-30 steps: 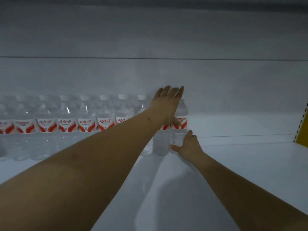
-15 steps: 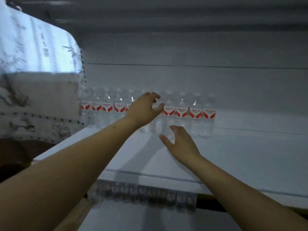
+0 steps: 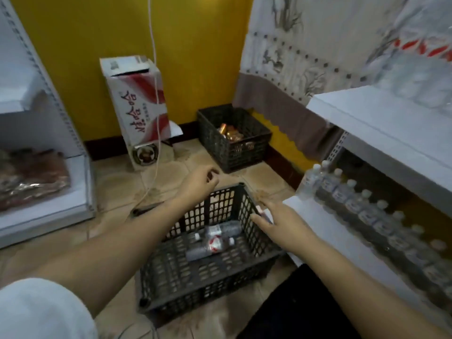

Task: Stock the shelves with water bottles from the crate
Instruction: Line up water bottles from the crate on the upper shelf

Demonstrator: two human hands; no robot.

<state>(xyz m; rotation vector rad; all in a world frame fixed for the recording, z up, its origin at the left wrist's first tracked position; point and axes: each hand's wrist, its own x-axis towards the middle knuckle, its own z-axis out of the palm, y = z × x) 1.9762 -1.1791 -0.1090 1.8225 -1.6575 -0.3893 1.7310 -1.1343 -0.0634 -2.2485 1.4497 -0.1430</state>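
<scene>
A dark plastic crate [image 3: 168,285] stands on the floor below me with two water bottles [image 3: 215,239] lying flat inside it. My left hand [image 3: 199,179] hovers above the crate's far rim, fingers loosely curled and holding nothing. My right hand [image 3: 276,220] is spread open over the crate's right wall, also holding nothing. To the right, the white shelf unit [image 3: 367,113] carries a row of upright water bottles [image 3: 362,206] on its lower shelf, and more bottles [image 3: 420,77] show blurred on the upper shelf.
A second dark crate [image 3: 233,139] with orange-gold items sits on the floor by the yellow wall. A red-and-white cardboard box [image 3: 138,104] leans against that wall, with a white cord [image 3: 154,69] hanging in front. Another white shelf [image 3: 44,167] with packaged goods stands at left.
The view swung from the upper shelf down and left to the floor crate. Both hands left the shelved bottles and now hover over the crate, holding nothing.
</scene>
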